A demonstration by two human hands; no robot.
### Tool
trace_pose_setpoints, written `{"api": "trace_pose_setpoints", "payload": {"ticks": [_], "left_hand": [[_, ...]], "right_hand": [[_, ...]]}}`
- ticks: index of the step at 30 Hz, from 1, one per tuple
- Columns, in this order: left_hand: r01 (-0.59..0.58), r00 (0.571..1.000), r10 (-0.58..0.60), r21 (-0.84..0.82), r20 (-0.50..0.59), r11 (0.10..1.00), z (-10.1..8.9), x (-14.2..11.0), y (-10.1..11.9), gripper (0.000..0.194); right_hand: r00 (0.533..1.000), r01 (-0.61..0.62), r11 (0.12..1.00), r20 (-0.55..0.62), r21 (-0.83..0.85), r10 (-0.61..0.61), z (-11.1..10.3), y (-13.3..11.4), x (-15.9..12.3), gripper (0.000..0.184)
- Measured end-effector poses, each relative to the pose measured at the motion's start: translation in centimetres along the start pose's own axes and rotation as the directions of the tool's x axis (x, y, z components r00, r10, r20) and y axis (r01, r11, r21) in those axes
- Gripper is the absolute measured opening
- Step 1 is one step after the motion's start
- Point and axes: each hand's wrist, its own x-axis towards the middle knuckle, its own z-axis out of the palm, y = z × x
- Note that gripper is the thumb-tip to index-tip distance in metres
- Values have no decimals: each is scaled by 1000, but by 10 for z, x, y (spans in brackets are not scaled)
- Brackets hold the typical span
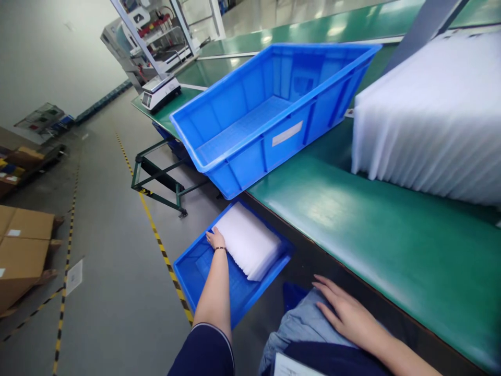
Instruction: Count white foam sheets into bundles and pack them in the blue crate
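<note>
My left hand (216,238) reaches down into a small blue bin (195,269) below the bench edge. It touches the left edge of a stack of thin white sheets (248,237), which look like foam. Its visible fingers are short from this angle but spread apart, not wrapped round the stack. Over my knee, my right hand (342,313) is open with its fingers stretched out, holding nothing. A larger blue bin (250,151), with bare inside walls and floor, stands on the green bench. To its right stands a big pile of similar white sheets (426,120).
The green bench top (332,203) runs along my right, with a grey post (422,34) rising behind it. A white scale (158,94) sits at the bench's far end. Cardboard boxes (25,245) stand at left, beyond yellow-black floor tape (162,250).
</note>
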Motion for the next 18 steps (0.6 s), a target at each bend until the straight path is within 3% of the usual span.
{"api": "trace_pose_setpoints", "payload": {"ticks": [3,7,11,18], "left_hand": [[-266,959,234,219,160,939,10,-48,-10,53],[-562,803,395,348,445,750,30,-101,-27,69],[-647,753,417,454,510,613,39,-102,-32,66],[-676,737,440,551,513,490,45,-93,-33,63]], "right_hand": [[996,51,999,-71,-4,-51,5,0,0,46],[993,84,996,-88,-8,-84,8,-2,2,42],[993,90,996,-72,-24,-92,7,-4,1,43],[995,81,996,-69,33,-78,-1,-13,3,44]]}}
